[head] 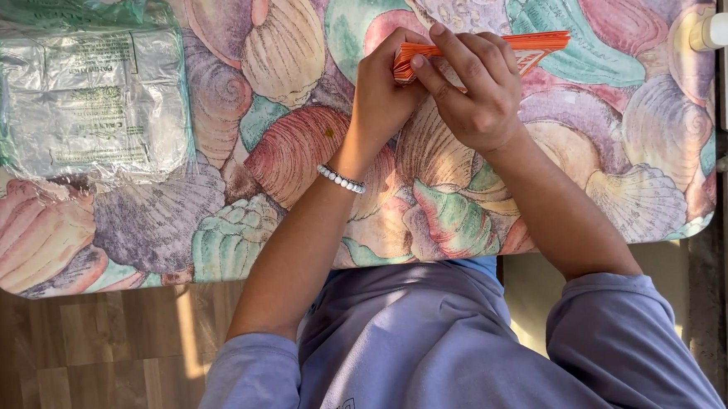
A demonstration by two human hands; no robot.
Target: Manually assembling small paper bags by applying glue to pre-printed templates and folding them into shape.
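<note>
Both hands on thin stack of orange paper sheets [489, 47], near far edge of bench with seashell-pattern cover [295, 150]. Left hand [381, 96] fingers pinch stack's left end. Right hand [478, 82] fingers curl over top, gripping. Shiny plastic-wrapped packet [85, 103] lies far left. White bottle cap [714, 31] at right edge.

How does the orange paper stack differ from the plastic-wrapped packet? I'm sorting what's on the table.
The orange paper stack is thin, bright and held on edge by both hands; the plastic-wrapped packet is bulky, silvery-green, lying flat and untouched at the table's far side. Both are over the shell-patterned table.
</note>
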